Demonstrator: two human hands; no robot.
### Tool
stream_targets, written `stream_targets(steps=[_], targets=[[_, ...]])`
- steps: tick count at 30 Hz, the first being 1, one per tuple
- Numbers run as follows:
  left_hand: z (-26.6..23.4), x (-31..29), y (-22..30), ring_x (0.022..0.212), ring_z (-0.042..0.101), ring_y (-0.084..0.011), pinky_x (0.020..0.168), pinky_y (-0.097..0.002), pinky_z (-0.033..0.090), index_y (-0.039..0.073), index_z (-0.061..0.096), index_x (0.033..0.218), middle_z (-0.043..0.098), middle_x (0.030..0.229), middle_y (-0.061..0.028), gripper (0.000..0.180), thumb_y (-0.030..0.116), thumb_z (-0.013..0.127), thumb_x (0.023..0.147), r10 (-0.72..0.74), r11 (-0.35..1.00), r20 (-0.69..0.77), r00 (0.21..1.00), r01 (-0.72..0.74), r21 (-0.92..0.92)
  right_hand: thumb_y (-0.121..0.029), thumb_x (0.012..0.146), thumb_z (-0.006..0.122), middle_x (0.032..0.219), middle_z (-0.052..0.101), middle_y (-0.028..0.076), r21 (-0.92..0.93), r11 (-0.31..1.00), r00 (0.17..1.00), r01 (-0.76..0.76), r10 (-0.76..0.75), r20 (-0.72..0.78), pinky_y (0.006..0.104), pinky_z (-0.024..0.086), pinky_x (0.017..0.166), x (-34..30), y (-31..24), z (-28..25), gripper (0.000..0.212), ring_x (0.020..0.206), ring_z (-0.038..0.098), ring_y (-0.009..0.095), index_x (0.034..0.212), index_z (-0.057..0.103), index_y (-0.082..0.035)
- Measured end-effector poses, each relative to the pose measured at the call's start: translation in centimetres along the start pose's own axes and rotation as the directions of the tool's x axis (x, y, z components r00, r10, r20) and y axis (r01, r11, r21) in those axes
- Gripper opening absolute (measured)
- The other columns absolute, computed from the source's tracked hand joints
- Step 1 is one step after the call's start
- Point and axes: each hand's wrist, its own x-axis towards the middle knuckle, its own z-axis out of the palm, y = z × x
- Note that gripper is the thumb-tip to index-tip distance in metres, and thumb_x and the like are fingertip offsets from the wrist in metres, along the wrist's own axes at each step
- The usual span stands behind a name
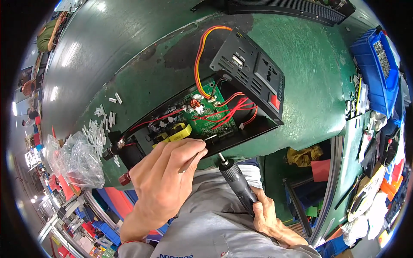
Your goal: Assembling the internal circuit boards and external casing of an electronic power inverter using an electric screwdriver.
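Note:
In front of me lies the open black housing (258, 125) of what looks like a power inverter. Inside it sits a green circuit board (206, 121) with red wires (234, 107) and a yellow-wrapped transformer (180, 132). The end panel (245, 64), with a socket and a red switch, is tilted up at the far right end, linked by red and yellow wires. My left hand (165, 180) is closed over the near wall, pinching a thin metal strip-like tool (188, 164). My right hand (264, 210) grips a black electric screwdriver (236, 182), its bit just outside the near wall.
Several small white strips (97, 131) are scattered on the green bench (309, 99) at left, beside a clear plastic bag (79, 161). At right stands a blue bin (372, 69) of small metal parts. A black finned housing (284, 10) lies at the far edge.

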Motion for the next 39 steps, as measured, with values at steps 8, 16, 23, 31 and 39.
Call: stream_targets(steps=[8,16,23,31,39], targets=[[0.0,-0.1,0.1,0.078,0.071,-0.0254,0.067,-0.0333,0.056,0.003,0.066,0.101,0.075,0.094,-0.0087,0.024,-0.001,0.079,0.082,-0.018,1.0,0.008,1.0,0.018,0.002,-0.03,0.105,0.05,0.098,0.069,0.023,-0.036,0.999,0.999,-0.035,0.034,-0.01,0.0418,0.055,0.075,0.3,-1.0,-0.3,0.042,0.083,0.07,0.039,0.131,0.054,0.003],[0.1,0.0,-0.2,0.075,0.07,-0.0239,0.063,-0.0317,0.055,0.003,0.066,0.101,0.074,0.091,-0.0081,0.025,0.0,0.08,0.08,0.029,1.0,-0.008,1.0,-0.029,0.01,-0.033,0.107,0.048,0.097,0.068,0.022,0.004,1.0,1.0,-0.015,0.015,-0.028,0.04,0.055,0.074,0.4,-0.8,0.1,0.044,0.081,0.07,0.034,0.132,0.054,0.003],[-0.2,0.0,-0.2,0.072,0.068,-0.0232,0.061,-0.032,0.053,0.004,0.067,0.1,0.073,0.091,-0.0077,0.023,-0.002,0.079,0.082,0.008,1.0,0.007,1.0,-0.008,-0.021,-0.06,0.107,0.031,0.088,0.066,0.007,0.409,0.868,0.958,-0.28,0.223,0.182,0.0285,0.045,0.067,0.3,-1.3,0.2,0.073,0.075,0.058,0.013,0.122,0.058,0.006],[-0.8,0.4,-0.2,0.072,0.069,-0.0248,0.061,-0.0322,0.054,0.004,0.064,0.098,0.073,0.09,-0.0085,0.017,0.0,0.075,0.086,0.015,1.0,0.054,0.998,-0.015,-0.007,-0.065,0.086,0.064,0.079,0.065,0.005,0.471,0.771,0.9,-0.429,0.319,0.297,0.0253,0.043,0.068,0.3,-0.9,0.2,0.081,0.073,0.058,0.012,0.128,0.059,0.004],[-5.2,0.5,1.8,0.072,0.063,-0.0256,0.066,-0.0311,0.053,0.0,0.068,0.104,0.064,0.091,-0.011,0.02,0.008,0.07,0.085,0.05,0.993,0.1,0.994,-0.06,0.102,-0.024,0.083,0.078,0.085,0.066,0.001,0.428,0.749,0.86,-0.505,0.394,0.325,0.0233,0.045,0.065,0.4,-2.9,-0.3,0.057,0.072,0.057,0.007,0.131,0.058,0.001]])
